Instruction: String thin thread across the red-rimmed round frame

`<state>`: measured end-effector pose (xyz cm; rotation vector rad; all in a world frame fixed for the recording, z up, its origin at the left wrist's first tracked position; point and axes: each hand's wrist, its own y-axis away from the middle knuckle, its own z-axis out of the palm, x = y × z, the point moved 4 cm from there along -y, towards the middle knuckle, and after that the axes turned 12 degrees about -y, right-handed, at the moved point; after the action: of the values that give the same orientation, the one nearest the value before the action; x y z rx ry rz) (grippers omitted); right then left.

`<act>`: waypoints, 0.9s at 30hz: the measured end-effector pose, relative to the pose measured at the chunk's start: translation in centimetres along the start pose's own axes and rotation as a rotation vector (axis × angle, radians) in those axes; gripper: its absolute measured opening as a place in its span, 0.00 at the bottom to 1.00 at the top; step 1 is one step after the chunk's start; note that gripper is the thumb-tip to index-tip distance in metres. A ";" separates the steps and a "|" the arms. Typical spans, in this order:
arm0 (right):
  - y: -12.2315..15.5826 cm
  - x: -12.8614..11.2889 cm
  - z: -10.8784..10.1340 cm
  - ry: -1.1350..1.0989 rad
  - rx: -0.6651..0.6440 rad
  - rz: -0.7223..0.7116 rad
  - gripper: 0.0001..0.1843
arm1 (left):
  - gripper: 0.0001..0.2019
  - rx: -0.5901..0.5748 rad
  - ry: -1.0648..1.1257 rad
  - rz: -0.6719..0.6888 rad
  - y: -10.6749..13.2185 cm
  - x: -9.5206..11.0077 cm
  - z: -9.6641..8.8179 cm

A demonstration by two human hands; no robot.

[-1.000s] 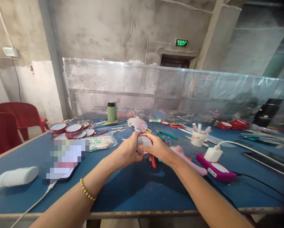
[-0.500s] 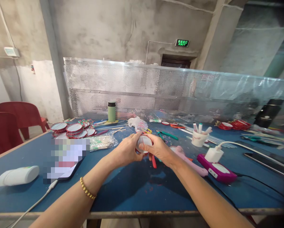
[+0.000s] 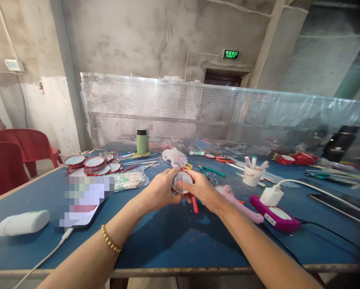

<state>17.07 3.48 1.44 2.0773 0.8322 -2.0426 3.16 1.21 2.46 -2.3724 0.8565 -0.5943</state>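
We've got the small round white disc w/ red rim [image 3: 182, 179] gripped btwn both hands above mid-table: left hand [image 3: 159, 192] curled round its left edge, right hand [image 3: 201, 190] closed on the right, thumb across its face. Blue worktable [image 3: 167, 241] lies bare toward the near edge. Pink-handled tool [image 3: 240, 205] sits just right; bag of wooden sticks [image 3: 128, 180] to the left.

Both hands, left hand [image 3: 160, 192] and right hand [image 3: 201, 188], clasp a small round mirror [image 3: 182, 179] (apparently red-rimmed) above the blue worktop [image 3: 173, 241], a red stick [image 3: 194, 204] just beneath.
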 end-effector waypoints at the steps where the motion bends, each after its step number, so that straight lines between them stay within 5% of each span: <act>1: -0.1 0.0 0.0 -0.026 -0.006 -0.001 0.22 | 0.24 0.018 -0.012 -0.006 0.0 0.0 -0.1; 11: -0.2 -0.2 1.0 -0.359 0.112 -0.022 0.16 | 0.19 0.169 -0.106 -0.268 -0.5 -1.5 -3.2; 19: -0.2 1.2 1.7 -0.459 0.123 0.145 0.18 | 0.19 0.065 -0.102 -0.300 -0.3 -1.8 -2.9; 27: -0.8 2.3 0.8 -0.396 0.196 0.127 0.16 | 0.17 0.007 0.145 -0.240 -0.4 -2.0 -2.2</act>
<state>15.89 4.55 -0.56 1.6617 0.4400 -2.4252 0.68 2.08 3.94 -2.4683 0.6308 -0.8727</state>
